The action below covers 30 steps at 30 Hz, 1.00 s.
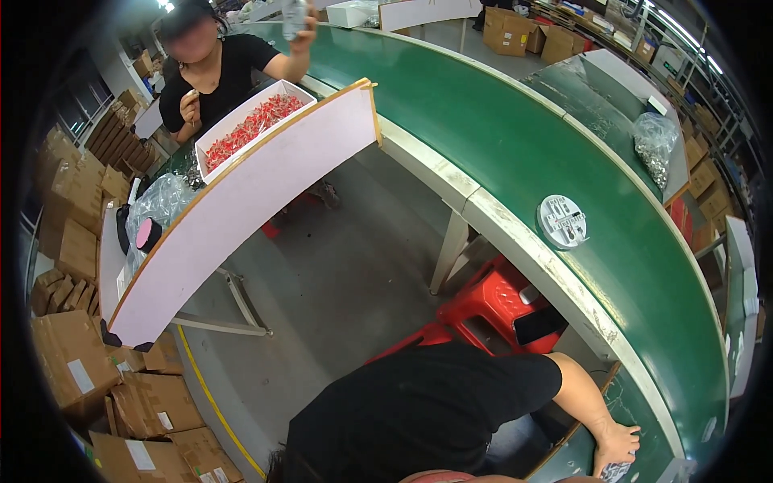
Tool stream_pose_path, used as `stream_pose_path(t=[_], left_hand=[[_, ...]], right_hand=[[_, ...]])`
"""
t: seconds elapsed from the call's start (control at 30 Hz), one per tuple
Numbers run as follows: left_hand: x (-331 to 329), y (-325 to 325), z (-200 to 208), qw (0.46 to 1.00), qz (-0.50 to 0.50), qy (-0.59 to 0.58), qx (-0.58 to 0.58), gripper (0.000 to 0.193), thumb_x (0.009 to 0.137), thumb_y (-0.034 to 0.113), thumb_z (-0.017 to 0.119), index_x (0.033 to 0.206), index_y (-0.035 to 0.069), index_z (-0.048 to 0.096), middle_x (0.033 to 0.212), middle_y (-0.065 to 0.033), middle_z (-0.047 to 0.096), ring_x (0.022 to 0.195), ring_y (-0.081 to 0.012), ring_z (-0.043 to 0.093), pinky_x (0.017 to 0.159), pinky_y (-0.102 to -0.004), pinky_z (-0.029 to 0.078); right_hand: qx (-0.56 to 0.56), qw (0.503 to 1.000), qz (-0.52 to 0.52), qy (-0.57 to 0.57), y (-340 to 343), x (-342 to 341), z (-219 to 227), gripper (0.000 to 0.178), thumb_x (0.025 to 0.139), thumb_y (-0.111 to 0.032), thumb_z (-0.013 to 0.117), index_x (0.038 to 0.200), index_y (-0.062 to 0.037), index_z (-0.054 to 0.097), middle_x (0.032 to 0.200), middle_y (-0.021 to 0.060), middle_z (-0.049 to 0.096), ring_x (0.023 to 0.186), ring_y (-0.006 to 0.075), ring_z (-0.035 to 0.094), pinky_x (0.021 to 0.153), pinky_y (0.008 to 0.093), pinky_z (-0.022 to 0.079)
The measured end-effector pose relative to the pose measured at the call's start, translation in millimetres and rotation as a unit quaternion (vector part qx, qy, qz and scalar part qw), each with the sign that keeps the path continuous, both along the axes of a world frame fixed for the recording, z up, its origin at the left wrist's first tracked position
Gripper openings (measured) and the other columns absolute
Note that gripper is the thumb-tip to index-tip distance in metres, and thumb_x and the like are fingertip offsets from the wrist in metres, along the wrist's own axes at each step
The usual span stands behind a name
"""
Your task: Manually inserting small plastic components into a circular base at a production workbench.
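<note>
Green conveyor belt (515,137): spread hand (616,445) (a co-worker's) just above printed card (617,472).

Your green conveyor belt (515,145) lies mostly bare; only a round white disc (562,221) near its inner edge and a clear bag of small parts (656,145) beyond it interrupt passage. A co-worker's arm (588,394) blocks the lower right corner beside the red stool (491,310).

Head cam, fisheye, looks down over conveyor belt (523,153); probably turned sideways.
</note>
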<state>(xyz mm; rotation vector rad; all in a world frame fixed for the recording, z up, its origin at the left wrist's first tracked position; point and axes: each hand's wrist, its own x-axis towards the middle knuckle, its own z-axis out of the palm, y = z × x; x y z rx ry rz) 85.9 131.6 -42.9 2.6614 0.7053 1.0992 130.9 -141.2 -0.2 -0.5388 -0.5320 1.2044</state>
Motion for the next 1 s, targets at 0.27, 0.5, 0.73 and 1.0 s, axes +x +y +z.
stream_pose_path(t=[0.27, 0.5, 0.73, 1.0], left_hand=[[-6.9, -4.1, 1.2, 1.0, 0.022, -0.008, 0.015, 0.079, 0.074, 0.065, 0.068, 0.124, 0.006, 0.056, 0.123, -0.022, 0.057, 0.114, -0.0402, 0.053, 0.098, -0.0682, 0.036], [-19.1, -11.8, 14.0, 1.0, -0.006, -0.01, 0.001, 0.078, 0.075, 0.065, 0.067, 0.125, 0.006, 0.056, 0.124, -0.0221, 0.057, 0.114, -0.04, 0.054, 0.096, -0.0676, 0.038], [-10.1, -8.7, 10.7, 1.0, -0.008, -0.011, 0.003, 0.078, 0.074, 0.067, 0.066, 0.122, 0.006, 0.057, 0.121, -0.0222, 0.059, 0.11, -0.0406, 0.056, 0.094, -0.0672, 0.039], [11.9, 13.0, -11.1, 1.0, 0.022, 0.011, 0.02, 0.103, 0.061, 0.088, 0.057, 0.118, 0.003, 0.061, 0.117, -0.0265, 0.059, 0.109, -0.0418, 0.055, 0.1, -0.0656, 0.033]], right_hand=[[-0.004, 1.0, -0.003, 0.009, 3.2, -6.7, 2.0, 0.031, 0.1, -0.023, 0.039, 0.07, -0.0191, 0.035, 0.056, -0.0053, 0.027, 0.048, 0.0093, 0.024, 0.045, 0.0258, 0.023], [0.023, 1.0, 0.004, -0.009, 5.4, -12.3, 5.3, 0.031, 0.1, -0.022, 0.038, 0.07, -0.0186, 0.035, 0.056, -0.0048, 0.027, 0.048, 0.0095, 0.024, 0.045, 0.026, 0.023], [0.026, 1.0, -0.001, 0.015, 4.4, -6.9, 1.1, 0.032, 0.101, -0.022, 0.037, 0.069, -0.0184, 0.034, 0.056, -0.0045, 0.027, 0.048, 0.01, 0.024, 0.044, 0.0265, 0.024], [0.352, 0.791, 0.454, 0.211, 50.9, 5.0, -27.9, 0.033, 0.101, -0.022, 0.037, 0.068, -0.0182, 0.033, 0.056, -0.0043, 0.027, 0.047, 0.0102, 0.024, 0.043, 0.0269, 0.025]])
